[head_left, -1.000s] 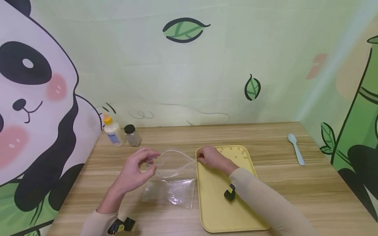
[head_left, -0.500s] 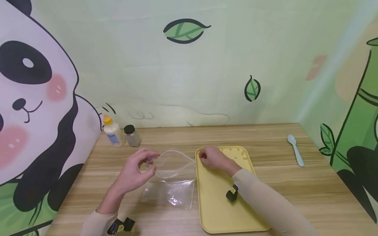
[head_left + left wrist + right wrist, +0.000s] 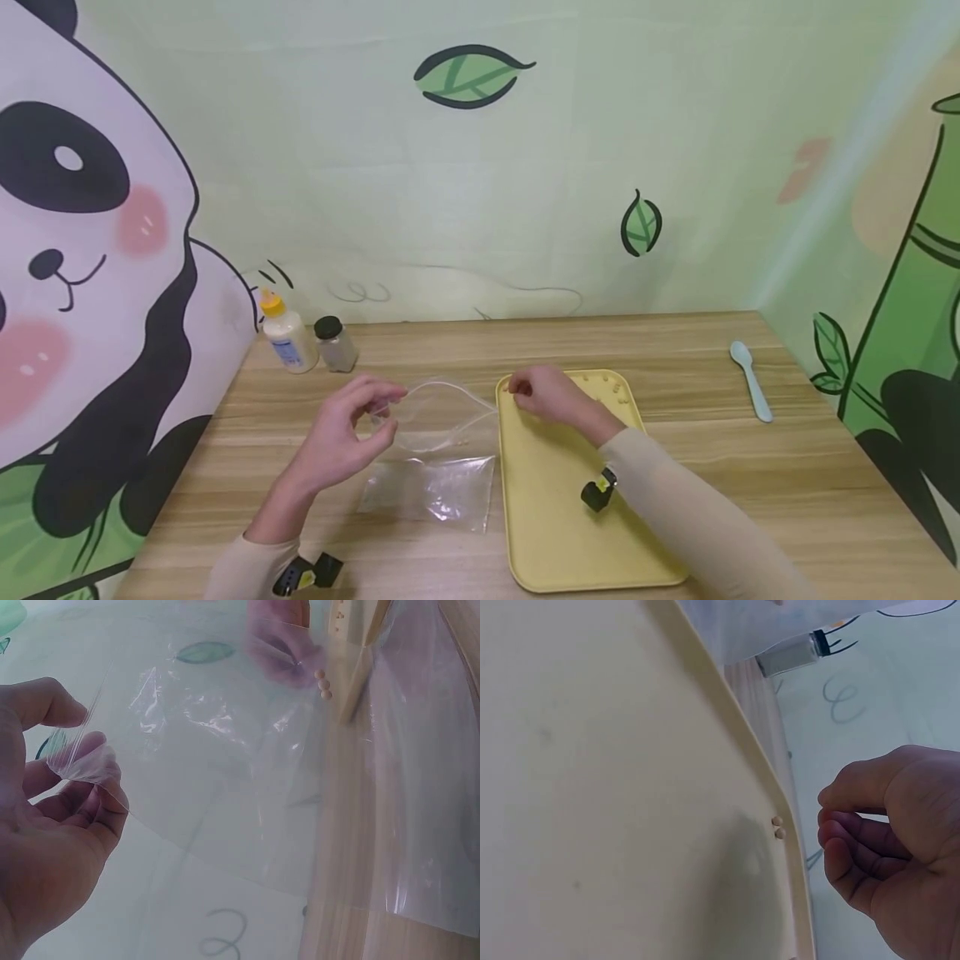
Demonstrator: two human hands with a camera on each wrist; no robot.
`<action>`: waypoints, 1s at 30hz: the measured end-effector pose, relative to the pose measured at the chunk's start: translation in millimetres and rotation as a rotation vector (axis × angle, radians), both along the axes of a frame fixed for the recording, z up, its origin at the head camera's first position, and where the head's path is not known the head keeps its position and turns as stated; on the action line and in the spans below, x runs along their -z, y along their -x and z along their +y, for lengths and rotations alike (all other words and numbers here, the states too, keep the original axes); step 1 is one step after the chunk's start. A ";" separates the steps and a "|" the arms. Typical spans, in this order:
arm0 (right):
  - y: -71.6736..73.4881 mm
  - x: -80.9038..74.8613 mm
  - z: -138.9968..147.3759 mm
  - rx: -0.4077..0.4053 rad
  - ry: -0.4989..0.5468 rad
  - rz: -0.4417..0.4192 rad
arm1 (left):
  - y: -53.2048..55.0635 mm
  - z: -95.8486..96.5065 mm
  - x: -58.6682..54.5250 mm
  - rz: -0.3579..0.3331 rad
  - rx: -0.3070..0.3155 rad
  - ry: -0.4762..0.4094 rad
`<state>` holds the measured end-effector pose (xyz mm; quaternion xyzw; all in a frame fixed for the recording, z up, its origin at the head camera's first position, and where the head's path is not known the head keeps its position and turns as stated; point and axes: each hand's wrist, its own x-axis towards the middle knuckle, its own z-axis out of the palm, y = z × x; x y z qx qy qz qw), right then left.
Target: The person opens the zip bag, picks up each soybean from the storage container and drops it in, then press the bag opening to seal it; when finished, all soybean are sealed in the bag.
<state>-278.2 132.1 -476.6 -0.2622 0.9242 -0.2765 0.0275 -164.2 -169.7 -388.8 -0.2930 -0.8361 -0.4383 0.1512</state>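
A clear zip bag (image 3: 427, 492) lies on the table with its mouth spread wide; a few tiny pale beads (image 3: 462, 442) show inside it. My left hand (image 3: 345, 433) holds the bag's left edge. Film bunches over its curled fingers in the left wrist view, with the thumb (image 3: 64, 705) on the other side. My right hand (image 3: 551, 392) is above the far left corner of a yellow tray (image 3: 577, 517). Its fingertips are drawn together with the thumb, and nothing shows between them in the right wrist view. Two beads (image 3: 778, 827) lie near the tray's rim there.
Several more beads (image 3: 617, 388) are scattered at the tray's far right corner. A white glue bottle (image 3: 291, 340) with a yellow cap and a small black-lidded jar (image 3: 337, 346) stand at the back left. A pale blue spoon (image 3: 752, 379) lies at the right.
My right hand has moved a little to the right, away from the bag's mouth and further over the tray. My left hand and the bag have stayed in place.
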 end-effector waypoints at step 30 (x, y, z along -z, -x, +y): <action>-20.6 -56.1 4.3 -0.033 0.148 0.152 | -1.7 3.0 -1.9 -0.007 0.001 0.007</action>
